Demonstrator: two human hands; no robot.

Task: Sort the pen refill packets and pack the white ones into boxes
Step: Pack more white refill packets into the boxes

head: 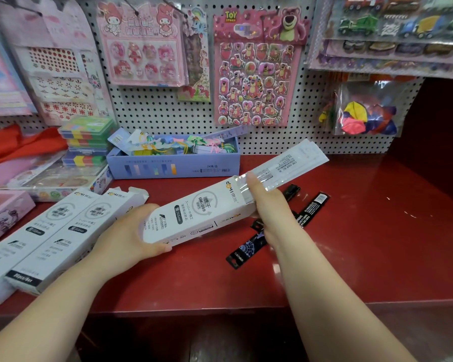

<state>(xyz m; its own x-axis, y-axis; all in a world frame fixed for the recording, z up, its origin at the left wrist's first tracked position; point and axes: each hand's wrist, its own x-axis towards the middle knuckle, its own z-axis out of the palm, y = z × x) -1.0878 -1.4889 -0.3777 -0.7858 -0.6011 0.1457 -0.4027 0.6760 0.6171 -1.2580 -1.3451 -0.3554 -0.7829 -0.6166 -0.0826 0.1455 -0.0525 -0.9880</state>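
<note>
Wrapped round the near-left end of the long white cardboard box point(194, 212), my left hand point(131, 236) steadied it while my right hand point(270, 205) pinched the white plastic refill packets point(293, 160) jutting from its far-right mouth, which I judged wanted a straight push along the box.

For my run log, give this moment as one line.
left hand holds white box | right hand holds white packets in box mouth | black packets on shelf

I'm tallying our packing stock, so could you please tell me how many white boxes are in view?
3. One white box is held by the left hand mid-table; the second box and third box lie side by side at the left. Others may be hidden.
</note>
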